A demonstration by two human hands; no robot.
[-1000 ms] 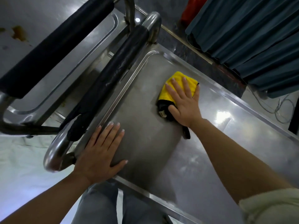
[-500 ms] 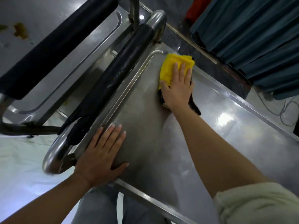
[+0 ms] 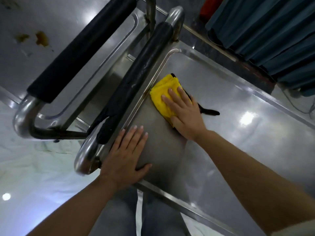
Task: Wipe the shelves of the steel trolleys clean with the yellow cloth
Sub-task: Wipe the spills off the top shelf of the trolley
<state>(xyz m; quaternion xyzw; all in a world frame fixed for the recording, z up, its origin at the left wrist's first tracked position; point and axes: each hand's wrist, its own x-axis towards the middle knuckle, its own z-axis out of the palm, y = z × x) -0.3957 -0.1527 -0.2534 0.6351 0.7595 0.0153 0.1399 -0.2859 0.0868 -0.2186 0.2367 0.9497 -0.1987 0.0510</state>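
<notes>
From the head camera, looking steeply down: the yellow cloth lies folded flat on the top shelf of the nearer steel trolley, hard against the raised rim on the handle side. Its long axis runs roughly along that rim, from the upper end near the shelf's far corner down toward the person. A black edging or strap of the cloth sticks out from under the hand and points away to the right across the shelf.

The right hand lies on top of the cloth, palm down, fingers straight and close together, pointing up and left toward the rim; it presses the cloth onto the steel rather than curling round it. The yellow shows beyond the fingertips and along the thumb side, while the rest is hidden under the palm. The right forearm comes in from the lower right, with a pale sleeve at the frame's edge.

The left hand rests flat on the same shelf near its close corner, fingers straight and slightly spread, thumb out to the right, holding nothing. It lies just below the cloth, apart from it, with bare steel between.

The trolley's black padded handle runs beside the rim. A second steel trolley stands alongside on the left, with its own black handle and brownish stains on its shelf. Blue curtains hang at upper right.
</notes>
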